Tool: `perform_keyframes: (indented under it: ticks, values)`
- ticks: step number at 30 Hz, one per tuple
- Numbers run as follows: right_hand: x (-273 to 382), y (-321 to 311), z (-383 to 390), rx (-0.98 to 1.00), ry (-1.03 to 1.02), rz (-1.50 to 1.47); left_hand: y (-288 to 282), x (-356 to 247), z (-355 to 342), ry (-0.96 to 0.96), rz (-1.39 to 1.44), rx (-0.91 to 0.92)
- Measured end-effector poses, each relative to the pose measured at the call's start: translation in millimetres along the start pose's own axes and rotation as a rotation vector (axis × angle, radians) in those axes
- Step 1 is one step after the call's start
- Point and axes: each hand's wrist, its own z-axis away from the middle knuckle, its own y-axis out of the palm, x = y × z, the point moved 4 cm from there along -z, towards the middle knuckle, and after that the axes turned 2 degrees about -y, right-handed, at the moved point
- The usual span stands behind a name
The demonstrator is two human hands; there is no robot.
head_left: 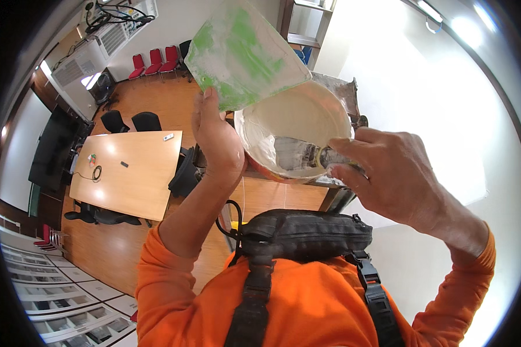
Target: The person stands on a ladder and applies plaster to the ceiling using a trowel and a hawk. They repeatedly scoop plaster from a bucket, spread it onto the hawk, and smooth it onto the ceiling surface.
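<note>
My left hand (220, 139) grips the lower corner of a square green plastic board (249, 55) smeared with white paste, raised over the left rim of a bucket. The bucket (255, 156) has an orange outside and white paste (283, 115) coating its inside. My right hand (388, 168) is closed around the handle of a putty knife (295, 153), whose paste-covered blade is down inside the bucket toward its front. The bucket stands at chest level on a worn support (344, 87), partly hidden behind it and my hands.
Below left are a wooden conference table (127, 185) with black chairs (145, 121). Red chairs (156, 61) line the far wall. A white wall (457, 127) rises close on my right. A black pouch (307, 234) hangs at my chest. Metal framing (336, 199) shows under the bucket.
</note>
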Motion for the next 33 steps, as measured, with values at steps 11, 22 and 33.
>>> perform_keyframes:
  ticks: [11,22,33]
  values:
    - [-17.7,25.2,-9.3,-0.173,-0.046,-0.156,0.7,0.6,0.5,-0.113,0.212,-0.046]
    - [-42.0,27.7,-24.4,-0.073,0.196,-0.49,4.9,-4.6,2.7,-0.155,0.273,-0.049]
    - [-84.4,8.5,15.9,-0.25,0.253,-0.832,-7.4,-60.4,-6.0,-0.007,0.14,0.066]
